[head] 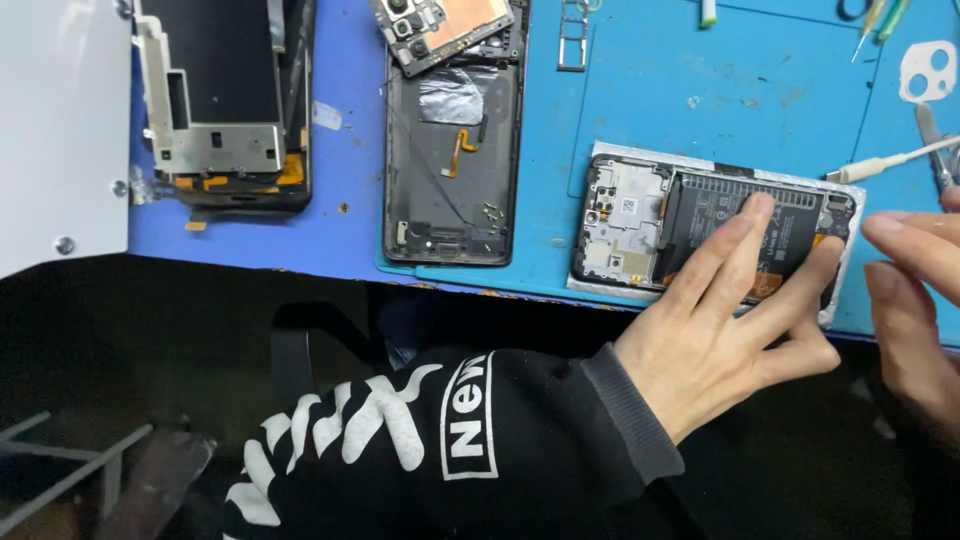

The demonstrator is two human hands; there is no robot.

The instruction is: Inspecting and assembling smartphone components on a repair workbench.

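- Blue work mat [700, 90] covers the bench in the head view, with its near edge running above my dark lap.
- My left hand [715, 330] lies flat on the opened phone [640, 225], fingers [735, 235] spread wide and pressing on the black battery [715, 215]; nothing is gripped.
- That opened phone sits at the mat's near edge, right of centre, back cover off, its circuit board showing at the left end.
- My right hand [915, 290] comes in from the right edge, just beside the phone's right end; fingers are loosely curled and partly out of frame, so I cannot tell whether they pinch anything.
- A white-handled tool [890, 162] lies just above that hand.
- Further left lie a dark phone frame [452, 170] with an orange flex cable, and another dismantled phone [225, 100] with a metal shield.
- A white panel [60, 130] fills the far left.
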